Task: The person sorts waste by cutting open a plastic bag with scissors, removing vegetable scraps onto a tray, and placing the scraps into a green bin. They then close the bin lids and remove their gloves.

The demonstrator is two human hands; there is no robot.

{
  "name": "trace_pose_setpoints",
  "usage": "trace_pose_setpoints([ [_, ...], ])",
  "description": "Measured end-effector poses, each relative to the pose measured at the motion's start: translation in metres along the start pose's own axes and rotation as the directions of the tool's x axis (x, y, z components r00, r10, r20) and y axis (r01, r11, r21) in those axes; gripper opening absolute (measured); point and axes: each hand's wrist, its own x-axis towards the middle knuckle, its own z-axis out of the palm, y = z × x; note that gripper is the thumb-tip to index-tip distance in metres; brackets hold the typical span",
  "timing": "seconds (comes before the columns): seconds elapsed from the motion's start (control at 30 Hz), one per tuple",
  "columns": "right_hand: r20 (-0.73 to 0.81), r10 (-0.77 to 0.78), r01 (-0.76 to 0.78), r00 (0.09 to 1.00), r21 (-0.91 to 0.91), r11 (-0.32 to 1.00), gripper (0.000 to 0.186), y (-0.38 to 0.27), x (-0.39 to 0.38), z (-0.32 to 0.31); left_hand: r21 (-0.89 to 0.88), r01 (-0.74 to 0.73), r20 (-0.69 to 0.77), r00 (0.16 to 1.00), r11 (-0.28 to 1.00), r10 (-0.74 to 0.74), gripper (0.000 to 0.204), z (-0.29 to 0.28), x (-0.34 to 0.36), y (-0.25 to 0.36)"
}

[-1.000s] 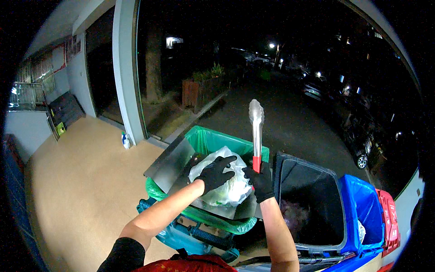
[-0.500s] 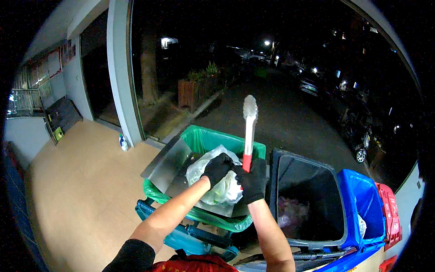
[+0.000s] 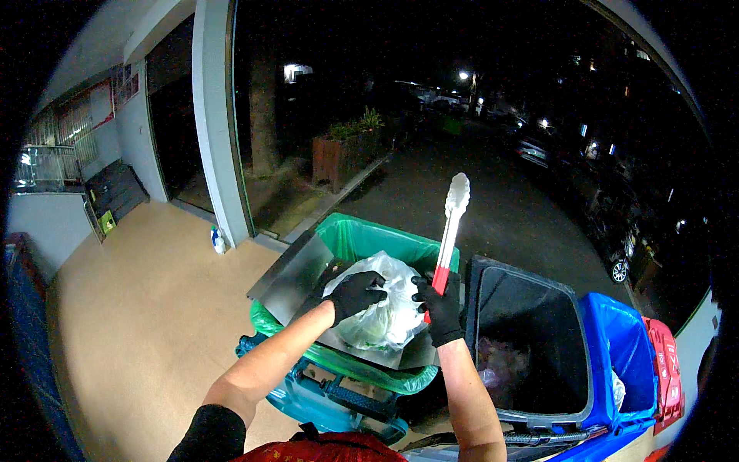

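Note:
A translucent white plastic bag (image 3: pixel 389 319), knotless at the visible side and bulging with something greenish, rests on a metal tray (image 3: pixel 289 269) set over a bin lined with green plastic (image 3: pixel 358 231). On the bag's left upper part, my black-gloved left hand (image 3: pixel 356 299) is closed with curled fingers gripping the plastic. My black-gloved right hand (image 3: pixel 440 308) is wrapped round the red handle of metal tongs (image 3: pixel 449 227), which point up and away. Its fingertips are by the bag's right side; whether they also pinch the plastic is hidden.
Right of the green-lined bin stands a dark open bin (image 3: pixel 531 339) with rubbish inside. Beyond it are a blue-lined bin (image 3: pixel 623 362) and a red lid (image 3: pixel 666 362). A spray bottle (image 3: pixel 219 240) stands on the floor by the white post (image 3: pixel 219 115). Dark road lies ahead.
My hands have moved apart over the bag, the left one leftward. The tongs now lean more to the right. The whole view has shifted slightly.

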Motion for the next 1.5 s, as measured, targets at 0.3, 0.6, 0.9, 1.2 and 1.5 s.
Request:
trace_pose_setpoints([
  [0.3, 0.081, -0.276, 0.286, 0.958, -0.355, 0.89, 0.061, 0.085, 0.011, 0.023, -0.353, 0.055, 0.036, 0.998, 0.934, -0.045, 0.041, -0.009, -0.009, 0.012],
  [0.6, -0.31, -0.09, 0.048, 0.946, -0.139, 0.989, 0.03, 0.09, 0.074, -0.08, 0.065, -0.135, -0.186, 0.972, 0.989, 0.145, 0.043, -0.098, -0.034, -0.052],
  [0.9, 0.031, -0.144, 0.139, 0.989, -0.525, 0.839, 0.027, -0.045, -0.036, -0.101, 0.067, -0.184, -0.626, 0.758, 0.981, 0.185, 0.032, -0.085, -0.077, -0.037],
  [1.2, 0.325, -0.011, 0.317, 0.946, -0.914, 0.253, 0.042, -0.056, -0.102, -0.074, -0.927, -0.181, -0.257, 0.944, 0.328, -0.207, 0.045, -0.051, -0.077, -0.059],
  [1.5, 0.452, 0.159, 0.283, 0.878, -0.757, 0.589, 0.028, -0.034, -0.095, -0.05, -0.853, -0.229, -0.283, 0.958, 0.469, -0.046, 0.045, -0.051, -0.084, -0.096],
])
